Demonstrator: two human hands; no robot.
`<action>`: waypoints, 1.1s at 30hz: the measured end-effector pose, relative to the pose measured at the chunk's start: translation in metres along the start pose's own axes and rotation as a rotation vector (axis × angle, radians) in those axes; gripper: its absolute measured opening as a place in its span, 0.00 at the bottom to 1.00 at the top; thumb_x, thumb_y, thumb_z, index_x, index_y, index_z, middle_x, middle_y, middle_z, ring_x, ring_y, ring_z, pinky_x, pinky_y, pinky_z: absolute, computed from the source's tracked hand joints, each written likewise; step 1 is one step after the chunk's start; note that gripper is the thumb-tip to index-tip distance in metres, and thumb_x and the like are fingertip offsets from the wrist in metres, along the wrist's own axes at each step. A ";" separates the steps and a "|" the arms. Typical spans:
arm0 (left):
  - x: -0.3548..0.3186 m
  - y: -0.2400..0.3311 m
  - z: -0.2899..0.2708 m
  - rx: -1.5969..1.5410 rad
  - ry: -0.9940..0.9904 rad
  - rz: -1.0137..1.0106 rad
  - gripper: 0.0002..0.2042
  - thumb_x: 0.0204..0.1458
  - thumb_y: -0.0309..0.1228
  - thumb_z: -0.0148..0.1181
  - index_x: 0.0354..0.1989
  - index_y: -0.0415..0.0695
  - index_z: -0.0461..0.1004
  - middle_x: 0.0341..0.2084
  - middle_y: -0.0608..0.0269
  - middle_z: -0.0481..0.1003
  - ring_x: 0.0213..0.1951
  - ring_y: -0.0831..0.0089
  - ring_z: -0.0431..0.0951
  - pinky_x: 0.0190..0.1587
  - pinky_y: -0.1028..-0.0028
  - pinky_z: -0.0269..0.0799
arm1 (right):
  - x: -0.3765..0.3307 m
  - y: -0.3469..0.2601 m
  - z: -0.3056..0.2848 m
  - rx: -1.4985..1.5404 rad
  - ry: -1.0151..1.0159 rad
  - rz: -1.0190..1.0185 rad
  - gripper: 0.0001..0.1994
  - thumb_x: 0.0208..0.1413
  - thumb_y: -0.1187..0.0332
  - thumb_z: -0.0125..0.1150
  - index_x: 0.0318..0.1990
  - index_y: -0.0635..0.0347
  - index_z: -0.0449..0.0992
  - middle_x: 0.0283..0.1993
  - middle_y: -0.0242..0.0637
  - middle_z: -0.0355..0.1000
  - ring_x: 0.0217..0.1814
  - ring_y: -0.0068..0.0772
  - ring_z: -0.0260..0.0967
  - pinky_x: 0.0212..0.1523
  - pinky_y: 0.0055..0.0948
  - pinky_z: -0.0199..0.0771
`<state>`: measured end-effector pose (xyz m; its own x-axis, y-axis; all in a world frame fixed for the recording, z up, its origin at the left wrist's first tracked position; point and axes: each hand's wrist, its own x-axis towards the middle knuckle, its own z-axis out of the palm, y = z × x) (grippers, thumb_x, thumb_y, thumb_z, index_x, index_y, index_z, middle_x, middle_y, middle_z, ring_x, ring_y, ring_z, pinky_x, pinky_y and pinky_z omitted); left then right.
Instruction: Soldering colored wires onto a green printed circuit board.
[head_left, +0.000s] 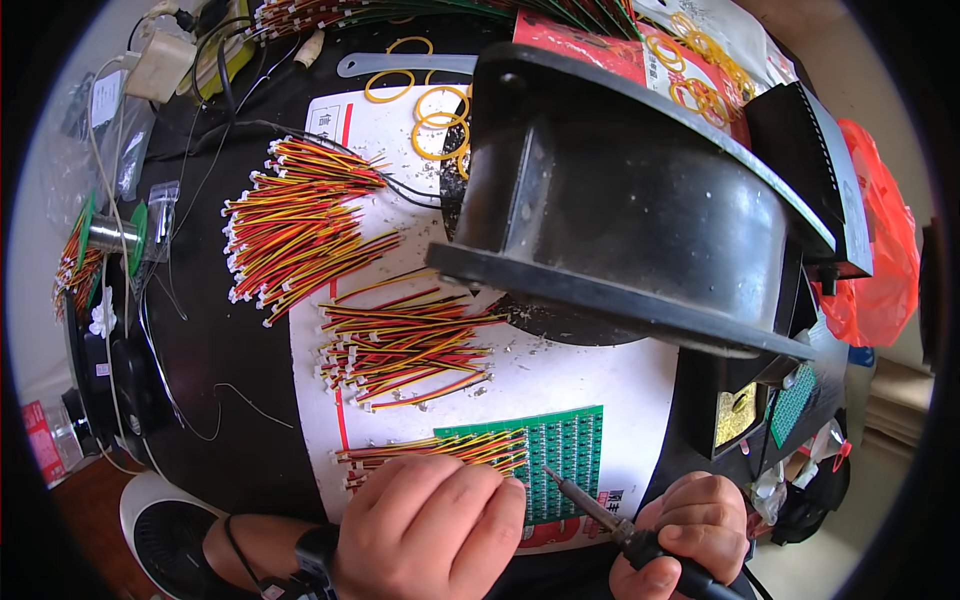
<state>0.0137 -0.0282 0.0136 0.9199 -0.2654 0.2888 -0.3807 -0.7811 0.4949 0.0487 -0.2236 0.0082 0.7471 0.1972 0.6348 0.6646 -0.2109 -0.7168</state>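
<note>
My right hand (695, 530) grips a soldering iron (592, 507) by its black handle. Its thin tip points up and left, over a green circuit board (565, 455) with rows of small repeated units. Curled fingers of my left hand (430, 525) cover the lower left of the board; what they pinch is hidden. Red, black and yellow wires (480, 448) with white connectors lie side by side across the board's left part, their right ends at its rows. Above them a loose bunch of like wires (405, 345) rests on the white sheet (600, 375).
A big black round housing (640, 200) rises at the upper middle, above the board. A larger wire pile (300, 225) lies upper left. On the left stands a solder spool (112, 235). Yellow rubber bands (440, 135) lie at the back. A gold-coloured cleaning sponge (735, 415) is at right.
</note>
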 end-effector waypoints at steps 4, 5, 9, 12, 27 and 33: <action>-0.002 0.008 -0.007 -0.028 -0.008 -0.004 0.05 0.48 0.21 0.59 0.33 0.34 0.77 0.30 0.54 0.75 0.31 0.60 0.76 0.34 0.67 0.76 | -0.001 0.000 0.002 0.015 0.014 0.001 0.09 0.51 0.73 0.61 0.29 0.72 0.69 0.17 0.39 0.64 0.14 0.31 0.61 0.16 0.27 0.63; -0.003 0.009 -0.006 -0.023 -0.021 -0.012 0.05 0.48 0.21 0.59 0.33 0.35 0.77 0.30 0.54 0.75 0.31 0.60 0.76 0.34 0.68 0.76 | -0.001 0.000 0.002 0.013 0.013 0.001 0.09 0.51 0.73 0.61 0.29 0.72 0.69 0.17 0.39 0.64 0.14 0.31 0.61 0.16 0.27 0.63; -0.004 0.009 -0.004 -0.016 -0.025 -0.046 0.05 0.48 0.21 0.59 0.33 0.35 0.77 0.29 0.54 0.74 0.31 0.61 0.76 0.34 0.68 0.76 | 0.003 -0.003 -0.003 0.027 -0.073 0.030 0.09 0.49 0.74 0.63 0.30 0.73 0.70 0.18 0.40 0.65 0.15 0.31 0.61 0.18 0.28 0.64; -0.006 0.008 0.000 -0.001 -0.009 -0.053 0.05 0.48 0.21 0.59 0.34 0.35 0.77 0.29 0.55 0.74 0.30 0.61 0.76 0.34 0.68 0.76 | 0.005 -0.006 -0.002 0.017 -0.120 0.078 0.09 0.49 0.74 0.64 0.31 0.73 0.71 0.19 0.40 0.65 0.16 0.32 0.62 0.19 0.28 0.64; -0.007 0.009 0.000 0.020 -0.019 -0.053 0.07 0.48 0.21 0.59 0.35 0.32 0.77 0.28 0.53 0.74 0.30 0.60 0.76 0.32 0.68 0.75 | 0.005 -0.007 -0.002 -0.017 -0.179 0.114 0.10 0.49 0.72 0.65 0.32 0.71 0.72 0.19 0.39 0.66 0.17 0.33 0.63 0.22 0.28 0.66; -0.006 0.009 0.000 0.029 -0.016 -0.040 0.07 0.48 0.20 0.58 0.35 0.31 0.77 0.28 0.52 0.74 0.29 0.60 0.76 0.32 0.69 0.75 | -0.001 -0.008 -0.004 -0.130 -0.163 0.158 0.12 0.51 0.65 0.65 0.30 0.64 0.70 0.19 0.34 0.65 0.17 0.28 0.63 0.21 0.24 0.64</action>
<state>0.0049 -0.0335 0.0157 0.9359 -0.2419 0.2562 -0.3406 -0.8071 0.4822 0.0427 -0.2255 0.0144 0.8377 0.3014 0.4554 0.5429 -0.3705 -0.7536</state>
